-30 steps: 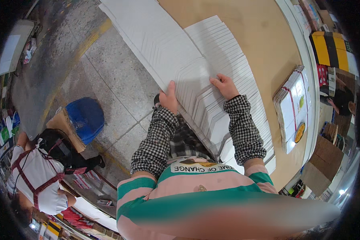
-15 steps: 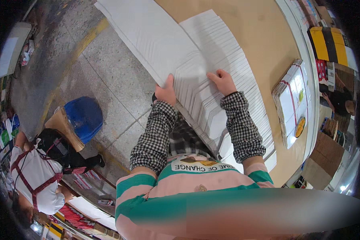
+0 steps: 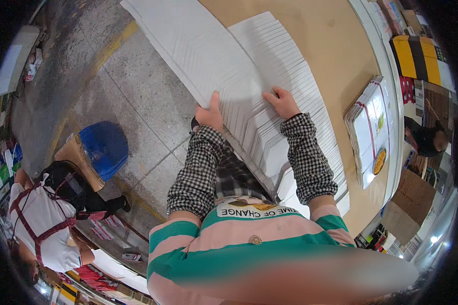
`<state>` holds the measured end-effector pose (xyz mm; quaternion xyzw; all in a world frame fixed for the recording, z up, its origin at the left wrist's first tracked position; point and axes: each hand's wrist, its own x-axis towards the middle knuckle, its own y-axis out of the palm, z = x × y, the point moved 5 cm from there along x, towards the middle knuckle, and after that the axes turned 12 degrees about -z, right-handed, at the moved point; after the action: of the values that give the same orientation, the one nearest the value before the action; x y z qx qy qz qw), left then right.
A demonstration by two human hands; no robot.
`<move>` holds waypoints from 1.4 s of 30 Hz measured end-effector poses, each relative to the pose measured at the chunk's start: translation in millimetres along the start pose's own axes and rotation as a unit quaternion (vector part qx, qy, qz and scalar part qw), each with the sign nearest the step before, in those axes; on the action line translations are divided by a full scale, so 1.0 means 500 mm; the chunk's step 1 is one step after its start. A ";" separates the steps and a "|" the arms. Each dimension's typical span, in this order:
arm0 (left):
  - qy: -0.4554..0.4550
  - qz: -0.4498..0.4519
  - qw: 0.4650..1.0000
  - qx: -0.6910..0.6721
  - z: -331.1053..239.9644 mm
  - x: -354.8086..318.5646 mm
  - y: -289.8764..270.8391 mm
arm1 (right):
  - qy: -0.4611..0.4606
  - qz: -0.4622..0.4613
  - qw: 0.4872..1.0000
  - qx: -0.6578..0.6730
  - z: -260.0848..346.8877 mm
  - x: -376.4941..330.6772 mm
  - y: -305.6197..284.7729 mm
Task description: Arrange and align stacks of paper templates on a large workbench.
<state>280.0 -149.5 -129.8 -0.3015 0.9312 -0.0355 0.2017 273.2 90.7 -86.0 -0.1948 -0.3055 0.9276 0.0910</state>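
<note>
The person's left hand [image 3: 209,116] is closed around the left edge of a layered, fanned stack of white flat cardboard sheets [image 3: 254,96]. Its thumb lies on top and points to the far side; the other fingers are mostly hidden at the edge. The right hand [image 3: 284,104] sits half curled over the middle of the same stack, thumb reaching left and index finger bent just beside it. The thumb's tip appears to touch the sheets, but whether it pinches one cannot be made out.

Both forearms wear black-and-white checked fabric sleeves [image 3: 196,173]. The stack runs from the person's waist toward the far left, its stepped edges spread to the right, lying on a tan, smooth-topped table [image 3: 336,40] and reaching past the table's left side.

On the right part of the table rests a bundle of white flat cartons with red bands [image 3: 371,127]. Beyond the table on the right are a yellow-and-black striped panel [image 3: 417,58], a person in dark clothing [image 3: 428,137] and a brown cardboard box [image 3: 409,198].

To the left, on the grey speckled floor [image 3: 142,96], stands a rounded blue seat [image 3: 106,147], with brown cardboard [image 3: 78,162] against its left side. At the near left is a person in a white shirt with dark red straps [image 3: 51,223].
</note>
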 end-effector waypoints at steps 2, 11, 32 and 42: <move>0.016 0.008 1.000 0.016 -0.002 0.001 0.002 | -0.007 0.004 1.000 0.013 0.003 -0.001 0.000; 0.031 0.033 0.999 0.006 -0.001 0.002 0.008 | 0.048 -0.005 0.997 -0.065 0.001 -0.014 -0.014; 0.015 0.043 0.999 -0.028 -0.033 -0.008 0.005 | 0.096 -0.047 0.994 0.004 -0.022 -0.047 -0.012; 0.017 0.020 0.997 0.077 0.024 0.022 0.005 | 0.064 -0.043 0.997 -0.006 -0.034 -0.036 -0.004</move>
<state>275.4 -153.3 -145.3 -0.2659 0.9347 -0.1083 0.2095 296.8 96.1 -92.0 -0.2409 -0.3124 0.9068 0.1486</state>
